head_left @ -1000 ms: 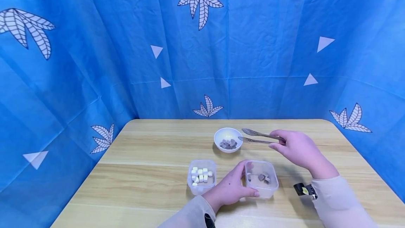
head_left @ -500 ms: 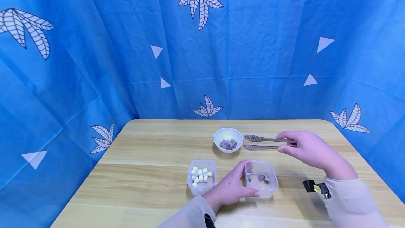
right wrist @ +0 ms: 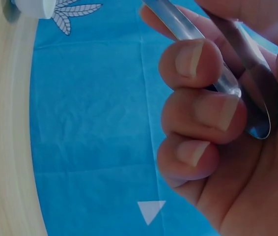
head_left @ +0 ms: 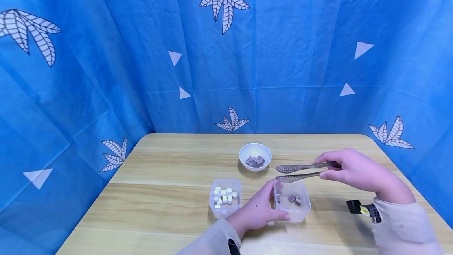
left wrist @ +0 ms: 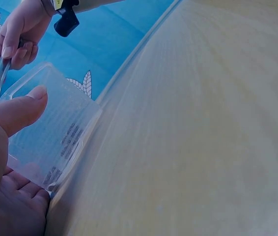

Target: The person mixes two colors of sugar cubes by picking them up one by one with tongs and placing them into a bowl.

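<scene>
My left hand (head_left: 256, 208) holds a clear square plastic container (head_left: 299, 215), its thumb along the near wall and its fingers at the left side. A few brown cubes (head_left: 293, 198) lie inside it. Metal tongs (head_left: 296, 168) are in my right hand (head_left: 361, 172), over the far rim of the container. Their two arms stand apart with nothing between the perforated tips. In the right wrist view, curled fingers (right wrist: 193, 64) wrap the bent end of the tongs. The left wrist view shows the container (left wrist: 55, 118) between thumb and fingers.
Behind stands a white bowl (head_left: 255, 147) with several brown cubes (head_left: 255, 162) in it. Left of my left hand is another clear container (head_left: 226, 212) holding several white cubes (head_left: 224, 196). A blue patterned curtain (head_left: 290, 58) surrounds the wooden table (head_left: 170, 196).
My right hand has drawn the tongs away from the bowl, to the right and nearer, over the held container's far rim. The left hand and containers have stayed put.
</scene>
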Demonstrator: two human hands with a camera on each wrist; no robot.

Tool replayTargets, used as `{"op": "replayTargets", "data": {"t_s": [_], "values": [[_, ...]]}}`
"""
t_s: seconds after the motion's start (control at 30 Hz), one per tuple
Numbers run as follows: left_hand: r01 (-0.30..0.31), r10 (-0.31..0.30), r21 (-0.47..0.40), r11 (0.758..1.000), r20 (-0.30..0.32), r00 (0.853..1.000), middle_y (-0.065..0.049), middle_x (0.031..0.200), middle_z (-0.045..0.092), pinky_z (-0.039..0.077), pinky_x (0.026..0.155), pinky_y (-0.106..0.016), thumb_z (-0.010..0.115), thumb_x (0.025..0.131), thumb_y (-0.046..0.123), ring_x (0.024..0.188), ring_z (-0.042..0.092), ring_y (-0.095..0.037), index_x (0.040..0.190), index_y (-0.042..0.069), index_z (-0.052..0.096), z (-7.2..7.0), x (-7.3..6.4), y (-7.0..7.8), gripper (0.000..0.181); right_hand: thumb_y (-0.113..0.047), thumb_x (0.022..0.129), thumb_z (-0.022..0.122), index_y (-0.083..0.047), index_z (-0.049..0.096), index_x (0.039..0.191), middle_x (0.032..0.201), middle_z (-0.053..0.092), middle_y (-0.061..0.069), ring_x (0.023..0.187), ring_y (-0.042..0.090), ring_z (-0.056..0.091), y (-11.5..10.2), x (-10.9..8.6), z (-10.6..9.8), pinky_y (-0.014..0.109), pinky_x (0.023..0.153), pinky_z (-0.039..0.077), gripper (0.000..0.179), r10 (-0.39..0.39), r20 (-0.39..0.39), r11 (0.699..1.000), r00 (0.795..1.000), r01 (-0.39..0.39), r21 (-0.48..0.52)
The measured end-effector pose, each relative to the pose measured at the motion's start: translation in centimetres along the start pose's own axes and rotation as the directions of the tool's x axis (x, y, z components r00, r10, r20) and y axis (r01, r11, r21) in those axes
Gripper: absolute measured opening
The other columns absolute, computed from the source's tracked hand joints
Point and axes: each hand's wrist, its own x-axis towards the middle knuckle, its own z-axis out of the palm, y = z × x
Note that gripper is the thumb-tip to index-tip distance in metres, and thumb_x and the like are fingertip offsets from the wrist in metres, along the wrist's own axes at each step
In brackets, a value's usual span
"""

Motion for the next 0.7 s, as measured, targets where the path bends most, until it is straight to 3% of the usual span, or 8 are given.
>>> {"op": "replayTargets", "data": {"t_s": [0.33,0.5,0.7], "values": [[-0.015,0.015,-0.006,1.000,0.007,1.000,0.014,0.148,0.047,0.023,0.120,-0.048,0.090,0.073,0.034,0.137,0.043,-0.010,0.151,0.033,0.036,-0.1,-0.1,0.1,0.095,-0.031,0.092,0.076,-0.022,0.071,0.111,0.068,0.044,-0.018,0.060,0.000,0.044,-0.1,-0.2,-0.3,0.024,0.060,0.040,0.022,0.009,0.120,1.000,0.993,-0.005,-0.030],[-0.025,0.025,-0.012,1.000,0.010,1.000,0.016,0.145,0.049,0.025,0.119,-0.048,0.090,0.073,0.033,0.136,0.044,-0.009,0.149,0.032,0.038,-0.1,0.0,0.1,0.092,-0.032,0.089,0.077,-0.025,0.073,0.106,0.068,0.048,-0.018,0.061,0.000,0.044,-0.5,0.4,0.3,0.025,0.059,0.040,0.019,0.038,0.172,0.998,0.984,-0.029,-0.054],[-0.023,0.023,0.006,1.000,0.011,1.000,0.012,0.147,0.048,0.027,0.119,-0.046,0.090,0.074,0.034,0.135,0.046,-0.010,0.152,0.027,0.037,-0.1,0.0,0.1,0.095,-0.030,0.087,0.078,-0.026,0.073,0.100,0.075,0.056,-0.022,0.066,0.000,0.049,-0.9,1.0,1.3,0.025,0.060,0.044,0.014,0.010,0.191,0.996,0.981,0.007,-0.087]]}}
